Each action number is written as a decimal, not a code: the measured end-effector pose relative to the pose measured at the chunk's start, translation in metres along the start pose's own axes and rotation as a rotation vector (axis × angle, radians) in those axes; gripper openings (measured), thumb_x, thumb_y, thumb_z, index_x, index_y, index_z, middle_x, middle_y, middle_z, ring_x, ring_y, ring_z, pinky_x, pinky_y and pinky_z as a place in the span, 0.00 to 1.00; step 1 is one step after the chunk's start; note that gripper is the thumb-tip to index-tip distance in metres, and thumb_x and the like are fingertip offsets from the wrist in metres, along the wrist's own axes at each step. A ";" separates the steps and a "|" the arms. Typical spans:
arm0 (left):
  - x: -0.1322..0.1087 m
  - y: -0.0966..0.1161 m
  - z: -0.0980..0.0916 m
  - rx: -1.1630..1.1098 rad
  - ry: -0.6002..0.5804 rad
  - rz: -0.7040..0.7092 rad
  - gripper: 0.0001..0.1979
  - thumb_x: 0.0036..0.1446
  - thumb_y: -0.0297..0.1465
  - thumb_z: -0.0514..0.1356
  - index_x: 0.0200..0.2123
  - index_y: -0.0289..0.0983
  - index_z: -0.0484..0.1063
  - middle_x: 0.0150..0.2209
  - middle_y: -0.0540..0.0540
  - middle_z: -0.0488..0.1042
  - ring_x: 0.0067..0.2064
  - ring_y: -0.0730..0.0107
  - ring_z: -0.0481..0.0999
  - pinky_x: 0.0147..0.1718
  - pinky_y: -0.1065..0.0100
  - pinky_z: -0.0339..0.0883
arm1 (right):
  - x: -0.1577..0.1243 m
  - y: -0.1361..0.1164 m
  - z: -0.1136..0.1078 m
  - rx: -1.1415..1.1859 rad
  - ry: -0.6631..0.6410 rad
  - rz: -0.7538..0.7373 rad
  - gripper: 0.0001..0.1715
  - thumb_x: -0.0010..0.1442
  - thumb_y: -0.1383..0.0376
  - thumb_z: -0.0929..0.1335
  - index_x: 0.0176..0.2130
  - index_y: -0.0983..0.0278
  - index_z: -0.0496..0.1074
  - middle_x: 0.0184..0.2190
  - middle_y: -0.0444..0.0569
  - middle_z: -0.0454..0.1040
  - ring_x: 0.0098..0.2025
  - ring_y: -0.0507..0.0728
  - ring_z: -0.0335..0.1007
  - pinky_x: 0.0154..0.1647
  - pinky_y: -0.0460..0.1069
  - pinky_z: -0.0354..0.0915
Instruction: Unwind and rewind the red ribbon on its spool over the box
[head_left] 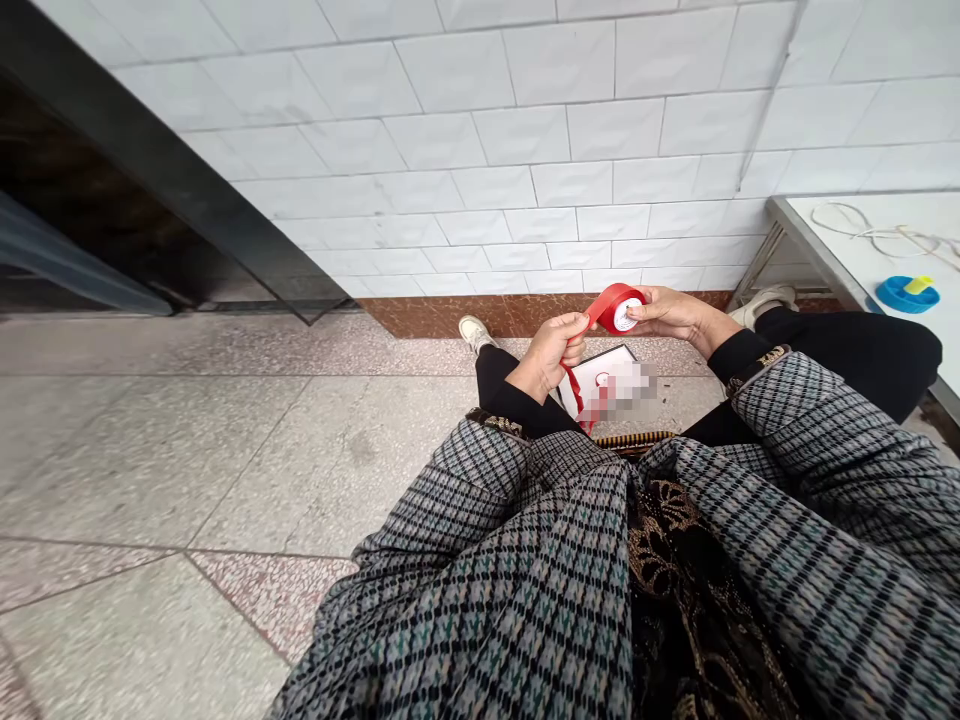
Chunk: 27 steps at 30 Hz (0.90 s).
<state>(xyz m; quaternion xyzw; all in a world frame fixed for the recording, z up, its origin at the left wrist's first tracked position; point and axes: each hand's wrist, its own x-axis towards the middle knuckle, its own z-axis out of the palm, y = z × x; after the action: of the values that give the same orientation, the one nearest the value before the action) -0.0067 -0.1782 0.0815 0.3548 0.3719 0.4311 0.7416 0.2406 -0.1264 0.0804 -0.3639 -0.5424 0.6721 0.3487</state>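
Observation:
A roll of red ribbon (609,304) with a white label on its core is held up between my hands. My right hand (666,314) grips the roll, its fingers at the label and rim. The ribbon's loose end is pinched in my left hand (553,350), and a short stretch runs taut from there to the roll. More red ribbon (573,388) hangs below my left hand in a bent strip. Beneath lies a white flat box or sheet (619,360) with a dark edge and red marks, partly blurred out.
At the right stands a white-topped table (840,235) with a metal edge. On it are a blue round dish (907,294) with a yellow piece, and a pale cable (862,228). A white tiled wall (517,130) rises ahead. A dark doorway frame (187,190) is at the left.

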 end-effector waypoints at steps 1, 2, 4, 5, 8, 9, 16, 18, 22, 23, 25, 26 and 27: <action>0.000 -0.001 0.002 -0.024 0.014 0.016 0.16 0.76 0.26 0.61 0.31 0.34 0.73 0.18 0.63 0.50 0.15 0.86 0.45 0.16 0.80 0.39 | 0.000 0.001 -0.001 0.005 0.005 -0.001 0.37 0.40 0.56 0.93 0.46 0.59 0.85 0.43 0.49 0.88 0.46 0.60 0.84 0.58 0.57 0.81; -0.001 -0.002 0.003 -0.057 0.022 0.030 0.16 0.77 0.26 0.61 0.31 0.34 0.72 0.18 0.62 0.50 0.15 0.86 0.45 0.17 0.80 0.39 | 0.001 0.001 -0.001 0.011 0.007 -0.003 0.37 0.41 0.56 0.93 0.47 0.60 0.85 0.43 0.49 0.89 0.47 0.61 0.85 0.59 0.58 0.82; -0.002 -0.004 0.005 -0.137 0.022 0.043 0.16 0.76 0.28 0.64 0.31 0.36 0.69 0.19 0.63 0.49 0.16 0.86 0.45 0.17 0.80 0.38 | 0.001 0.002 -0.002 0.026 0.014 -0.003 0.37 0.41 0.58 0.93 0.48 0.60 0.85 0.44 0.50 0.89 0.47 0.61 0.85 0.59 0.59 0.82; -0.002 -0.005 0.006 -0.172 0.018 0.040 0.17 0.74 0.29 0.66 0.31 0.36 0.68 0.19 0.63 0.48 0.16 0.86 0.45 0.17 0.80 0.37 | 0.002 0.003 -0.003 0.033 0.021 -0.001 0.36 0.42 0.59 0.93 0.48 0.60 0.85 0.44 0.50 0.89 0.47 0.61 0.85 0.60 0.59 0.82; -0.002 -0.007 0.007 -0.216 0.011 0.020 0.17 0.73 0.30 0.68 0.32 0.37 0.68 0.20 0.64 0.47 0.16 0.86 0.44 0.17 0.80 0.37 | 0.002 0.004 -0.003 0.063 0.040 0.006 0.35 0.44 0.62 0.92 0.48 0.61 0.85 0.44 0.51 0.89 0.48 0.61 0.85 0.62 0.59 0.81; -0.002 -0.008 0.007 -0.211 0.008 0.016 0.16 0.74 0.29 0.67 0.32 0.36 0.68 0.20 0.64 0.47 0.16 0.86 0.44 0.17 0.80 0.37 | 0.002 0.004 -0.003 0.074 0.043 0.005 0.35 0.44 0.62 0.92 0.49 0.62 0.85 0.44 0.51 0.89 0.48 0.61 0.85 0.62 0.59 0.81; 0.006 -0.022 0.010 -0.194 0.003 0.002 0.24 0.68 0.32 0.75 0.31 0.39 0.62 0.20 0.65 0.49 0.16 0.87 0.45 0.17 0.80 0.38 | 0.006 0.013 0.001 0.122 -0.031 -0.051 0.43 0.38 0.55 0.95 0.50 0.63 0.86 0.46 0.52 0.90 0.50 0.62 0.86 0.63 0.56 0.81; 0.009 -0.025 0.011 -0.207 0.019 -0.009 0.25 0.68 0.33 0.76 0.31 0.39 0.60 0.20 0.65 0.49 0.16 0.87 0.44 0.17 0.80 0.38 | 0.007 0.017 0.003 0.136 -0.019 -0.080 0.42 0.38 0.54 0.95 0.49 0.62 0.86 0.45 0.51 0.90 0.49 0.60 0.86 0.62 0.55 0.81; 0.011 -0.027 0.012 -0.236 0.034 -0.042 0.25 0.72 0.34 0.71 0.30 0.40 0.58 0.19 0.64 0.50 0.16 0.86 0.45 0.16 0.79 0.39 | 0.009 0.021 0.007 0.162 -0.007 -0.092 0.40 0.39 0.55 0.95 0.48 0.63 0.87 0.44 0.50 0.90 0.47 0.58 0.86 0.60 0.52 0.81; 0.011 -0.027 0.013 -0.242 0.033 -0.042 0.23 0.74 0.33 0.69 0.30 0.40 0.59 0.19 0.64 0.50 0.16 0.85 0.45 0.16 0.79 0.39 | 0.009 0.021 0.007 0.170 -0.002 -0.097 0.39 0.39 0.55 0.95 0.47 0.63 0.87 0.44 0.50 0.90 0.46 0.58 0.86 0.60 0.52 0.82; 0.010 -0.026 0.014 -0.237 0.025 -0.038 0.20 0.77 0.32 0.64 0.31 0.38 0.63 0.18 0.63 0.50 0.15 0.85 0.45 0.17 0.79 0.39 | 0.009 0.020 0.008 0.186 0.013 -0.110 0.37 0.39 0.53 0.94 0.44 0.63 0.86 0.42 0.50 0.89 0.47 0.58 0.86 0.60 0.53 0.82; 0.010 -0.026 0.015 -0.229 0.023 -0.037 0.19 0.79 0.31 0.62 0.31 0.38 0.64 0.18 0.63 0.50 0.15 0.85 0.45 0.17 0.79 0.39 | 0.009 0.020 0.008 0.192 0.023 -0.117 0.37 0.39 0.53 0.94 0.43 0.63 0.85 0.42 0.51 0.89 0.48 0.60 0.87 0.60 0.54 0.82; 0.009 -0.026 0.016 -0.223 0.026 -0.031 0.19 0.79 0.31 0.61 0.31 0.37 0.65 0.18 0.63 0.50 0.15 0.86 0.46 0.17 0.79 0.39 | 0.010 0.020 0.008 0.197 0.031 -0.120 0.38 0.39 0.52 0.94 0.42 0.63 0.84 0.42 0.52 0.89 0.50 0.61 0.87 0.62 0.55 0.82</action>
<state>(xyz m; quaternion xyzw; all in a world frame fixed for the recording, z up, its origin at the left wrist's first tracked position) 0.0200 -0.1831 0.0647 0.2586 0.3366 0.4630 0.7781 0.2273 -0.1254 0.0610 -0.3051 -0.4891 0.6943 0.4308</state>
